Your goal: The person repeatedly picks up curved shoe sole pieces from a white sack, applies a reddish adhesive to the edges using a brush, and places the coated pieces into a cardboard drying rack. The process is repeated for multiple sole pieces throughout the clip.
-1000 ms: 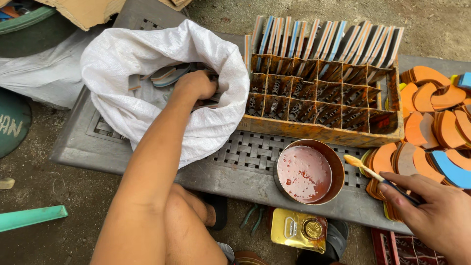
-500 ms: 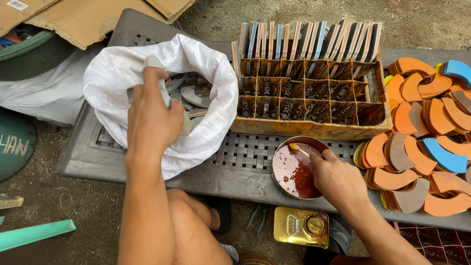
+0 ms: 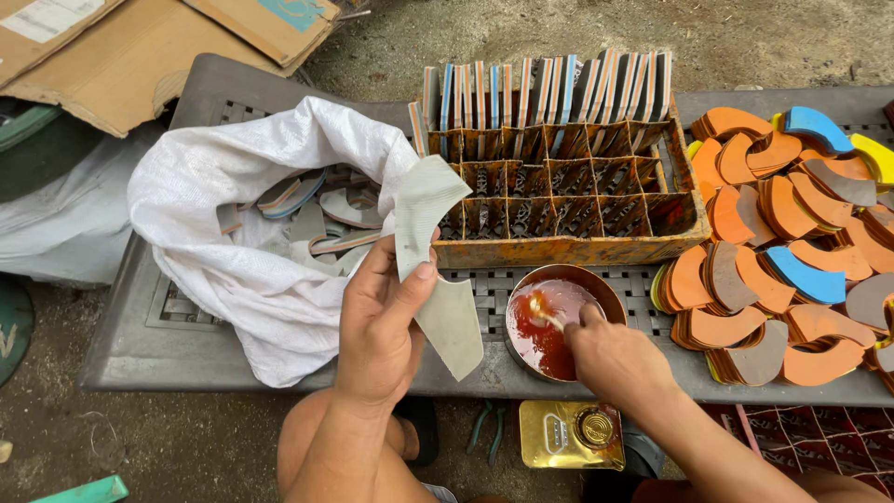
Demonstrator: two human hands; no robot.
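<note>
Left hand [image 3: 377,326] clamps a grey curved piece [image 3: 433,265] upright; right hand [image 3: 615,359], closed on a brush [image 3: 543,312], dips it in the glue bowl [image 3: 559,321] beside it.

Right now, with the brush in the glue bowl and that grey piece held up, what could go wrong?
The grey crescent-shaped rubber piece in the left hand hangs right beside the round metal bowl of red glue; it could dip in. The right hand stirs near the bowl's rim, so glue may slop onto the grey perforated table.
</note>
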